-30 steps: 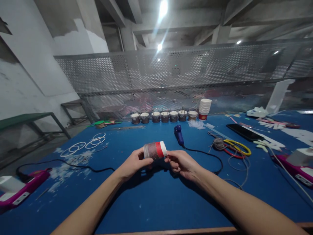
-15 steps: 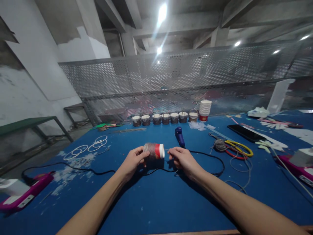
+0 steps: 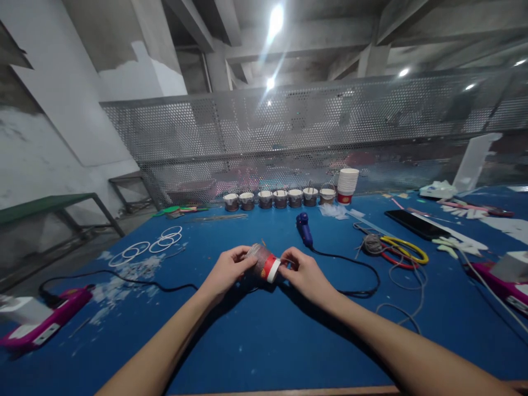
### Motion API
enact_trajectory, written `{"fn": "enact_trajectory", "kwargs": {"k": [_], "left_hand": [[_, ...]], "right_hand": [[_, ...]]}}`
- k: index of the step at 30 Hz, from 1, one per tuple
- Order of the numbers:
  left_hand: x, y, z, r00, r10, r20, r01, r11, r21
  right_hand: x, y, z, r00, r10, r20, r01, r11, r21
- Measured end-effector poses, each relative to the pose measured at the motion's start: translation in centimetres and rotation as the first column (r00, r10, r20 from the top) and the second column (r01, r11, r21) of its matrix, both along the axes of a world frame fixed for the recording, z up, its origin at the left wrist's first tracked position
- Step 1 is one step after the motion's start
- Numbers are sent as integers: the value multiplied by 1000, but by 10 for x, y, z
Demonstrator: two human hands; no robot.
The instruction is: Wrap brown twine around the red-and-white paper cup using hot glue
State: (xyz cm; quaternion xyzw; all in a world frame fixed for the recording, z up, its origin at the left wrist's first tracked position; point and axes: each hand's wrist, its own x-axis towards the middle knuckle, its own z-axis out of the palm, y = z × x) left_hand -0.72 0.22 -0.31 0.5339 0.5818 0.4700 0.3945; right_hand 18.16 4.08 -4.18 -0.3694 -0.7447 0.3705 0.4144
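A paper cup point(image 3: 264, 263), red and white at the mouth and wrapped in grey-brown yarn toward its base, lies tilted above the table's middle. My left hand point(image 3: 231, 267) is closed around its wrapped end, thumb on the near side. At the white rim are the bent fingers of my right hand point(image 3: 300, 270), pinched together. What they pinch is too small to make out. A short thin brownish end sticks up from the cup's top side. Behind my right hand lies a blue glue gun point(image 3: 304, 228) with a black cord.
Several wrapped cups point(image 3: 280, 199) line the back beside a stack of paper cups point(image 3: 346, 186). A grey yarn ball point(image 3: 372, 243), yellow and red rings point(image 3: 408, 250) and a phone point(image 3: 416, 224) lie right. White rings point(image 3: 165, 240) and a magenta power strip point(image 3: 49, 319) lie left.
The cup has tilted, its mouth now turned down toward me. My right hand has moved left from beside the mouth to touch the rim. My left hand still holds the cup.
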Motion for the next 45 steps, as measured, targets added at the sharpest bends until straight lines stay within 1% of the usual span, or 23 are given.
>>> {"fn": "enact_trajectory", "kwargs": {"k": [5, 7, 10, 13, 16, 18, 21, 24, 25, 27, 29, 30, 31, 33, 34, 36, 37, 39, 42, 45], "left_hand": [[3, -2, 2, 1000, 10, -25, -9, 1000, 7], [3, -3, 3, 1000, -4, -22, 4, 1000, -3], [3, -5, 5, 998, -58, -14, 58, 998, -5], [2, -5, 5, 994, -96, -46, 97, 995, 13], [1, -4, 3, 993, -79, -83, 81, 997, 15], [0, -3, 3, 993, -66, -100, 68, 998, 16], [0, -2, 2, 993, -54, -108, 56, 998, 17], [-2, -1, 1, 993, -45, -110, 47, 999, 19], [-2, -1, 0, 992, -44, -117, 47, 999, 18], [-3, 0, -1, 990, -48, -135, 51, 999, 19], [-4, 1, -2, 987, -58, -151, 64, 997, 34], [-5, 1, -2, 985, -66, -157, 74, 996, 44], [-5, 2, -3, 984, -75, -162, 84, 995, 50], [-6, 2, -3, 981, -88, -172, 97, 994, 44], [-6, 3, -3, 980, -92, -178, 100, 994, 37], [-7, 3, -3, 977, -96, -188, 103, 994, 32], [-7, 3, -3, 977, -98, -192, 106, 994, 35], [-7, 3, -3, 976, -104, -193, 115, 992, 44], [-8, 4, -3, 973, -121, -195, 129, 991, 29], [-8, 3, -3, 967, -137, -215, 140, 990, -1]], "right_hand": [[-4, -4, -8, 993, 19, 119, -32, 993, 113], [-5, -5, -9, 991, 20, 134, -36, 992, 123], [-5, -5, -8, 991, 14, 135, -30, 993, 113], [-4, -7, -4, 993, 29, 115, -37, 997, 65], [-1, -9, 3, 995, 74, 72, -71, 997, -36], [1, -11, 8, 995, 88, 45, -85, 993, -80], [3, -11, 12, 995, 95, 12, -94, 993, -76], [3, -10, 13, 992, 120, -34, -123, 988, -92], [4, -10, 12, 988, 144, -57, -150, 982, -114], [5, -10, 11, 968, 231, -94, -245, 954, -176], [6, -10, 9, 939, 337, -62, -342, 915, -216], [7, -10, 9, 929, 371, 0, -364, 912, -191], [8, -10, 8, 921, 379, 90, -367, 921, -130], [10, -9, 9, 906, 316, 281, -343, 938, 50], [11, -8, 10, 898, 268, 349, -330, 935, 129], [13, -8, 14, 892, 202, 405, -305, 929, 210], [14, -8, 17, 900, 182, 396, -287, 931, 226], [18, -7, 25, 936, 151, 317, -231, 945, 234], [32, -1, 46, 992, 97, 85, -112, 975, 192], [56, 17, 72, 992, -3, -124, 25, 984, 177]]}}
